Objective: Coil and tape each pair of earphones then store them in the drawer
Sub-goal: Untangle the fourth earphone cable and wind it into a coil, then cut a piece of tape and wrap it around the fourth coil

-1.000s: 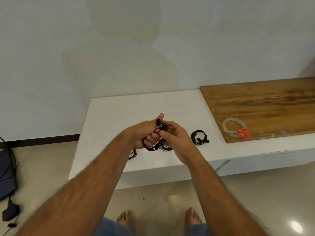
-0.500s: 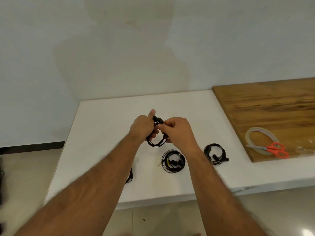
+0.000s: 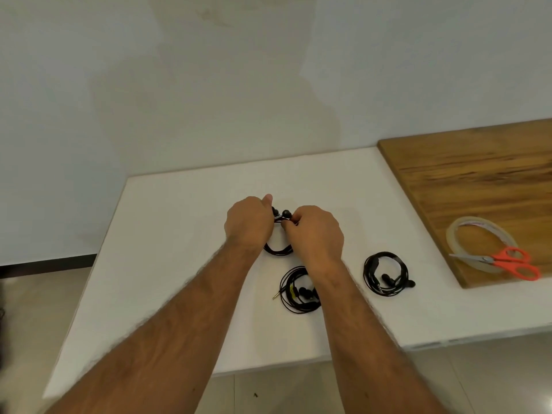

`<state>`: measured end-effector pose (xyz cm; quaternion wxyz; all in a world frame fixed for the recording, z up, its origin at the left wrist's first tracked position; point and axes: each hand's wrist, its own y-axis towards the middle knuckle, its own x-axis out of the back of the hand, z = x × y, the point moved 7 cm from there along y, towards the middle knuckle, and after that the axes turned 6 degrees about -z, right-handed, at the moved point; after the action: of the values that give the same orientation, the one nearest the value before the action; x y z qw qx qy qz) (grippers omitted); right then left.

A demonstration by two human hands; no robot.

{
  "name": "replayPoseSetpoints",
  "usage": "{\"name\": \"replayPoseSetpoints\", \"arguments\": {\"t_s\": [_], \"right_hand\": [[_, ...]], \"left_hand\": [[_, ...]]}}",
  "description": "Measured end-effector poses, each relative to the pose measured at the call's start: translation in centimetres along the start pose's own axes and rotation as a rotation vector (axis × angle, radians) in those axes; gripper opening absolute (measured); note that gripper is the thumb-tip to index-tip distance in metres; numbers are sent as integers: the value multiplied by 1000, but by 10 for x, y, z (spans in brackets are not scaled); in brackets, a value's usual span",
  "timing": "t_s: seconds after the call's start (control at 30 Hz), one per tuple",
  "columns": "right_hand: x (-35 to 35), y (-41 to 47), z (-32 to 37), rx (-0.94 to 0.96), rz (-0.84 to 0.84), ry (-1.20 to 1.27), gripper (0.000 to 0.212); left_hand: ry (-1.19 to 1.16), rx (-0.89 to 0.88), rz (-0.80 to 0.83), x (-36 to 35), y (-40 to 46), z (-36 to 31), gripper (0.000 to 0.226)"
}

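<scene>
In the head view both hands meet over the white bench: the left hand is curled round one side of a coil of black earphones and the right hand pinches its top beside the buds, seemingly to keep the loops from springing apart before taping. Two more coils lie on the bench just nearer the person, one partly under the right forearm. The tape and scissors sit well apart on the board to the right, with nothing blocking the reach; no drawer is in view.
</scene>
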<state>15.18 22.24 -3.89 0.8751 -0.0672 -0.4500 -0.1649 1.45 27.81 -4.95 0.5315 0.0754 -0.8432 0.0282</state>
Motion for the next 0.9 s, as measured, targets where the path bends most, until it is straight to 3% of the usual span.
{"name": "replayPoseSetpoints", "arguments": {"t_s": [0.2,0.4,0.53,0.63,0.9], "right_hand": [[0,-2,2,30,46,-56,26],[6,0,-6,-33,144,50,23],[9,2,-10,-44,166,121,36],[11,5,-14,-38,154,146,30],[36,3,-15,15,119,144,22]], "left_hand": [[49,-22,-23,10,-5,-1,46],[66,-23,15,24,-9,6,42],[22,-14,74,27,-10,10,42],[-43,0,85,28,-12,14,39],[-158,-90,-56,47,-35,-10,27]]}}
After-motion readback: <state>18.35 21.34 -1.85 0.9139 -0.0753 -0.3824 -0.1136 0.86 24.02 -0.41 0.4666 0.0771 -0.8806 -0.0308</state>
